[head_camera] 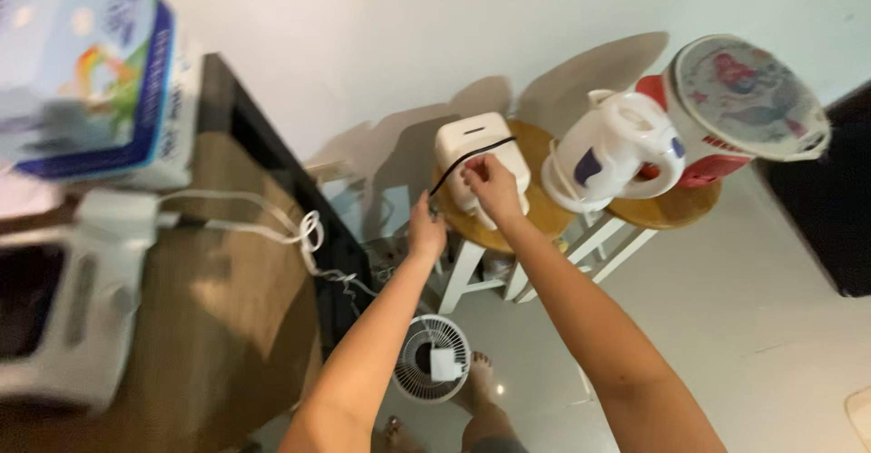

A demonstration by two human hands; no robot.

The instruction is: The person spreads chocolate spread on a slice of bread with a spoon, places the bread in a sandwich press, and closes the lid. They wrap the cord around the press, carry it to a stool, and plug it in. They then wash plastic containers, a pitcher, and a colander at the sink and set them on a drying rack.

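Black and thin, the cord (472,155) runs across the top of a cream toaster (481,158) standing on a round wooden stool (535,217) against the wall. The right hand (493,185) pinches the cord near its middle, fingers closed on it over the toaster's front. The left hand (425,231) grips the cord's lower end just beside the stool's edge, fingers closed. A white kettle (617,149) stands on a second stool, beside a red-and-white lidded container (748,99). A small white fan (433,360) sits on the floor below, near bare feet.
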